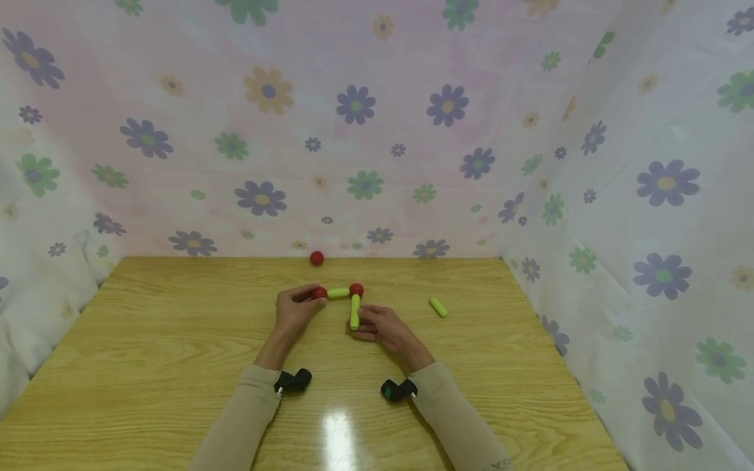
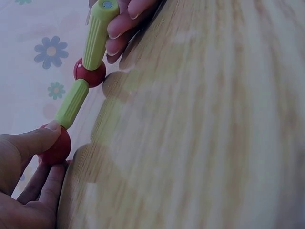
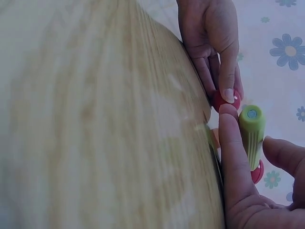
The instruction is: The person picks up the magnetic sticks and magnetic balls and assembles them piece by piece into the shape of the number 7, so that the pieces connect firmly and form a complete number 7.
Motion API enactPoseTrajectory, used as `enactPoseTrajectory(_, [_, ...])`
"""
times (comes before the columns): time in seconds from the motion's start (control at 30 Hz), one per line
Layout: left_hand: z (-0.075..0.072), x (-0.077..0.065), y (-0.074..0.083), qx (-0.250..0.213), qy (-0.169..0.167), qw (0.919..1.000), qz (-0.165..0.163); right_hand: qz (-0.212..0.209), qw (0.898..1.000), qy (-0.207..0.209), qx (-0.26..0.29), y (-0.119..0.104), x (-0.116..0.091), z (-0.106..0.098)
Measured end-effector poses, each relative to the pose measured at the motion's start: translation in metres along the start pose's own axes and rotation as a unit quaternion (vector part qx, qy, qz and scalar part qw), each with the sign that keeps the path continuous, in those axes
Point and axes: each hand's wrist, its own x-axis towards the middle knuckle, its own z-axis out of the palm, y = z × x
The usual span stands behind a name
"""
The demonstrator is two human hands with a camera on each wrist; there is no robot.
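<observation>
My left hand (image 1: 294, 309) pinches a red ball (image 1: 319, 294) between thumb and fingers. From that ball a short yellow-green toy rod (image 1: 338, 293) runs right to a second red ball (image 1: 356, 289). Another grooved yellow-green rod (image 1: 355, 312) joins the second ball and points back toward me. A round metal disc shows in its free end (image 2: 107, 4) in the left wrist view. My right hand (image 1: 383, 327) holds this rod, thumb on one side and fingers on the other. In the right wrist view, the rod partly hides the second ball (image 3: 258, 172).
A loose red ball (image 1: 317, 258) sits near the far edge of the wooden table (image 1: 147, 366). One loose yellow-green rod (image 1: 438, 307) lies to the right of my right hand. Flower-patterned cloth (image 1: 330, 131) hangs behind the table and at both sides.
</observation>
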Motion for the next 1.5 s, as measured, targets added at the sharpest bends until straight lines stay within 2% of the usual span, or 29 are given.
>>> enactPoseTrajectory(0.2, [-0.001,0.000,0.000,0.004,0.004,1.0000,0.000,-0.002,1.000,-0.011,-0.015,0.002,-0.005,0.000])
enactPoseTrajectory(0.43, [-0.001,0.001,0.000,-0.008,-0.004,1.0000,-0.005,0.003,0.998,-0.014,-0.060,0.005,-0.015,-0.002])
enactPoseTrajectory(0.6, [-0.001,0.002,0.000,-0.021,-0.010,0.9997,-0.004,0.012,0.997,-0.014,-0.068,0.006,-0.022,-0.006])
enactPoseTrajectory(0.83, [-0.001,0.001,0.000,-0.014,-0.011,0.9998,0.000,0.012,0.996,-0.024,-0.087,0.007,-0.033,-0.014])
enactPoseTrajectory(1.33, [0.000,0.001,0.001,0.003,-0.001,1.0000,-0.002,-0.042,0.986,-0.015,-0.163,0.002,-0.055,-0.049])
enactPoseTrajectory(1.5, [0.000,0.002,0.001,0.004,-0.001,1.0000,-0.005,-0.073,0.978,0.001,-0.196,-0.003,-0.058,-0.064])
